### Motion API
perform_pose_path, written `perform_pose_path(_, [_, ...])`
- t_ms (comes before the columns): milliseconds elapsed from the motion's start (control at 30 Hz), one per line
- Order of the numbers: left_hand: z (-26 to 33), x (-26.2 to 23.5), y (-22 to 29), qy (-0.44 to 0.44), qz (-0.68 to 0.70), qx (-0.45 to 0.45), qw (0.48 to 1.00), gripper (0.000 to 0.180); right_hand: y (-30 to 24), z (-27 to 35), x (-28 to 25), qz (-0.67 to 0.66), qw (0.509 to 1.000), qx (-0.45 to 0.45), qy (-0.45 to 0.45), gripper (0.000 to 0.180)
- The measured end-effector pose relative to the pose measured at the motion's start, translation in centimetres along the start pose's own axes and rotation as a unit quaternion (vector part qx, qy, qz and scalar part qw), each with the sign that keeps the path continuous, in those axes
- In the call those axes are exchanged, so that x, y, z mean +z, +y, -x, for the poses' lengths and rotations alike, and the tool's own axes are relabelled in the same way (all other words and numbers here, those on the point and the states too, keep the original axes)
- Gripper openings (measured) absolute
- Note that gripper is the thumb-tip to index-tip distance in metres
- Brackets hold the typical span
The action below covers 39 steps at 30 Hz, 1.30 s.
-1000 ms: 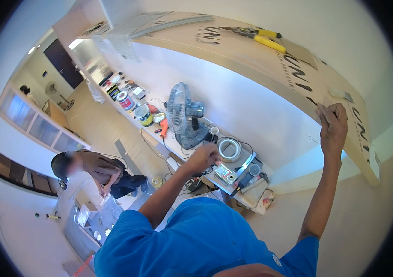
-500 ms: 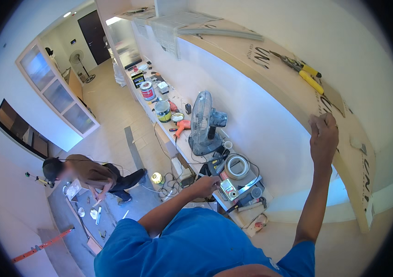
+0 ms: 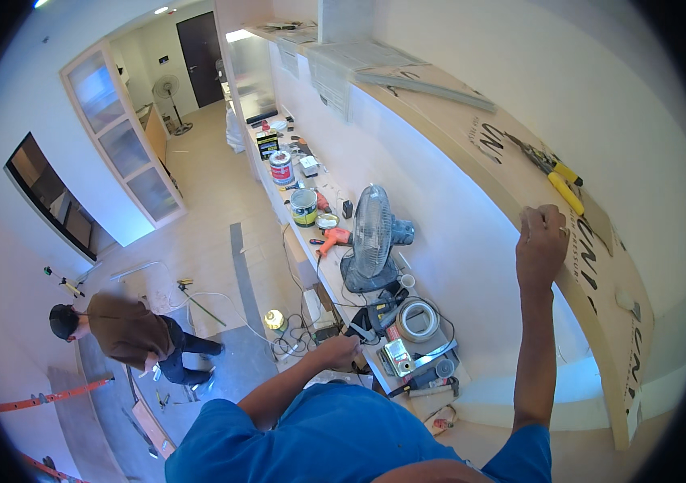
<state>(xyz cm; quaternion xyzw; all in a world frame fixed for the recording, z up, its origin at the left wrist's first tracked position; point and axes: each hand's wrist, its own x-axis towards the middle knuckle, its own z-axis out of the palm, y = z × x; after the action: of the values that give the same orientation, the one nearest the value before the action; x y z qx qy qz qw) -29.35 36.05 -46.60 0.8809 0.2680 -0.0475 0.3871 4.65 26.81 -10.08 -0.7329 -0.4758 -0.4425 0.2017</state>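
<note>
The right hand (image 3: 542,245) is raised and closed over the front edge of a long plywood shelf board (image 3: 472,157) that runs high along the white wall; the fingers curl over the lip, just beside a pair of yellow-handled pliers (image 3: 551,167) lying on top. The left hand (image 3: 338,350) is low, over the cluttered tabletop (image 3: 335,282), and appears closed around a small dark tool at the edge of a pile of cables; what the tool is cannot be told from here.

As a judgement, the grip on the board serves best if it stays firm and flat on the edge, so the body is steadied while the lower hand works among the loose items; the left hand should lift its tool clear of the cables rather than drag it through them.

The board's long axis follows the wall, from the far end of the room toward the person and past the right arm; it lies level, its broad face up. Below stand a desk fan (image 3: 373,241), a paint tin (image 3: 304,206) and a coil of white cable (image 3: 418,319); another person (image 3: 130,334) crouches on the floor, well apart.
</note>
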Motion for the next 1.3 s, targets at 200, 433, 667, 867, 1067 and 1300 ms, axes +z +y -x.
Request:
perform_pose_path(200, [2.0, 1.0, -3.1, -0.011, -0.034, -0.024, 0.999, 0.03, -2.2, -2.6, 2.7, -0.001, 0.999, -0.047, 0.018, 0.006])
perform_pose_path(433, [4.4, 1.3, -5.5, -0.038, -0.065, -0.036, 0.997, 0.026, -4.6, -6.2, 7.6, 0.001, 0.997, -0.067, -0.022, 0.012])
perform_pose_path(667, [6.6, 3.9, -10.5, 0.114, 0.053, -0.127, 0.984, 0.03, -7.4, -9.0, 11.4, -0.003, 0.996, -0.088, -0.006, 0.012])
perform_pose_path(867, [7.6, 5.2, -14.5, 0.081, 0.006, -0.133, 0.988, 0.032, -8.1, -8.7, 10.5, 0.066, 0.988, -0.134, -0.045, 0.025])
perform_pose_path(1067, [9.5, 6.3, -16.7, 0.168, 0.047, -0.184, 0.967, 0.022, -8.0, -8.4, 12.2, 0.131, 0.971, -0.174, -0.101, 0.049])
perform_pose_path(1300, [9.5, 6.6, -18.8, 0.035, -0.101, -0.181, 0.978, 0.036, -7.1, -8.1, 12.2, 0.149, 0.966, -0.188, -0.095, 0.051])
